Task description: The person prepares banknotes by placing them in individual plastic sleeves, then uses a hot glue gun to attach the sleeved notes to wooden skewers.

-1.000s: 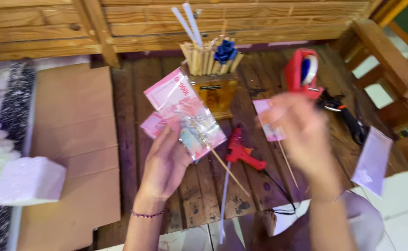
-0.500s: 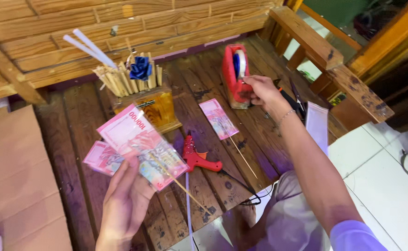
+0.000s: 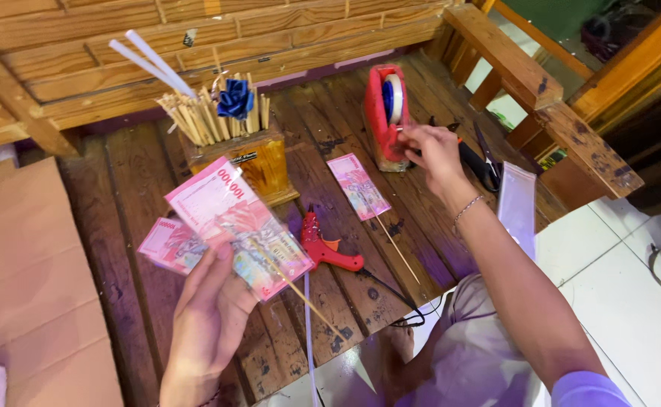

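Two pink banknotes are in your left hand, fanned out and pinched between the thumb and the fingers, with a thin wooden skewer sticking out below them toward you. The hand is closed on the notes, and it covers their lower corners. Your right hand reaches to the red tape dispenser at the far side of the wooden floor; its fingers bend at the front of the dispenser, but you cannot tell from here if they pinch the tape end or only touch it.

A third banknote on a skewer lies flat between the dispenser and the red glue gun. The cord of the gun runs to the floor edge and goes under your knee, so its end is hidden. Scissors lie just behind your right wrist, partly covered by it. A clear plastic sleeve lies at the right edge, where the planks end and the white tiles begin.

The wooden holder, full of sticks, with a blue bow and two white rods, stands just behind the notes you hold. On the left, brown cardboard covers the floor up to the picture edge. Open planks remain between the holder and the dispenser.
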